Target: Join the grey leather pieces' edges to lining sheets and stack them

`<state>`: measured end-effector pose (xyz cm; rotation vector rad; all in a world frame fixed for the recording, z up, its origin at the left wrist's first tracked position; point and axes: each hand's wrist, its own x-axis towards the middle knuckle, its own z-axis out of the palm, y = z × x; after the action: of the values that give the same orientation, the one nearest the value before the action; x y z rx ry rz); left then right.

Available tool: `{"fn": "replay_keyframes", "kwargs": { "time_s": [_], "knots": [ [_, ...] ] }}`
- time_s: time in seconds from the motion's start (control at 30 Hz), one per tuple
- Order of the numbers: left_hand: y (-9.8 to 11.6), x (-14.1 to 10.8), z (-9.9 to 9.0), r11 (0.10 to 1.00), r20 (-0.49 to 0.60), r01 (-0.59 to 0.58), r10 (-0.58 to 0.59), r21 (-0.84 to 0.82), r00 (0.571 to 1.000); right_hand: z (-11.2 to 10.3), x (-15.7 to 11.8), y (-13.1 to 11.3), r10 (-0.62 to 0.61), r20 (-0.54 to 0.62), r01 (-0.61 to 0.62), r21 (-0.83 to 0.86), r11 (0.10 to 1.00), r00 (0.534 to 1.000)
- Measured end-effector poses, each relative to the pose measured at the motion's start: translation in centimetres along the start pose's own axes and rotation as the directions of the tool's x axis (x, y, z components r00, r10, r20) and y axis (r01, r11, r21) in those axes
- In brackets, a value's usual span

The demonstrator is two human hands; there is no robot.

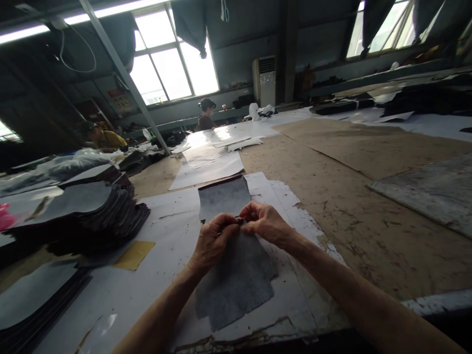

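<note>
A grey-backed sheet piece (239, 280) with notched corners lies on white paper in front of me. My left hand (217, 241) is closed at its far edge, thumb and fingers pinched together. Close beside it, my right hand (267, 223) pinches at the same edge. A small dark brown bit (240, 221) shows between the fingertips; whether it is a turned-up part of the sheet I cannot tell. Just beyond the hands lies more grey sheet (224, 194) with a dark brown far edge, its near side partly covered by my fingers.
Tall stacks of dark, grey-backed pieces (99, 211) stand at left, with a lower stack (40, 300) nearer. A yellow card (134, 254) lies beside them. Brown board (332, 196) covers the table at right, bearing a grey slab (435, 191). A person (206, 115) sits beyond the table.
</note>
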<state>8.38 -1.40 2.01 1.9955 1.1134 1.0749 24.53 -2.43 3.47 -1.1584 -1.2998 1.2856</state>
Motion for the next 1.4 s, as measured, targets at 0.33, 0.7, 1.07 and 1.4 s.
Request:
{"fn": "replay_keyframes", "kwargs": {
  "time_s": [0.33, 0.7, 1.07, 1.4],
  "knots": [
    [0.8, 0.0, 0.2, 0.988, -0.025, 0.05, -0.047, 0.144, 0.999, 0.7, -0.3, -0.5, 0.099, -0.025, -0.097, 0.064, 0.993, 0.995],
    [0.5, -0.1, -0.2, 0.999, 0.011, 0.007, -0.006, -0.037, 1.0, 0.7, -0.5, -0.7, 0.093, -0.005, -0.09, 0.171, 0.981, 0.996],
    [0.4, -0.3, 0.3, 0.998, -0.143, -0.057, 0.055, -0.01, 0.988, 0.7, -0.6, -0.5, 0.117, -0.053, -0.119, -0.045, 0.992, 0.992],
    [-0.6, -0.6, 0.4, 0.771, -0.165, -0.414, 0.545, 0.483, 0.822, 0.8, -0.6, -0.5, 0.155, -0.046, -0.157, -0.037, 0.987, 0.987]
  ]
}}
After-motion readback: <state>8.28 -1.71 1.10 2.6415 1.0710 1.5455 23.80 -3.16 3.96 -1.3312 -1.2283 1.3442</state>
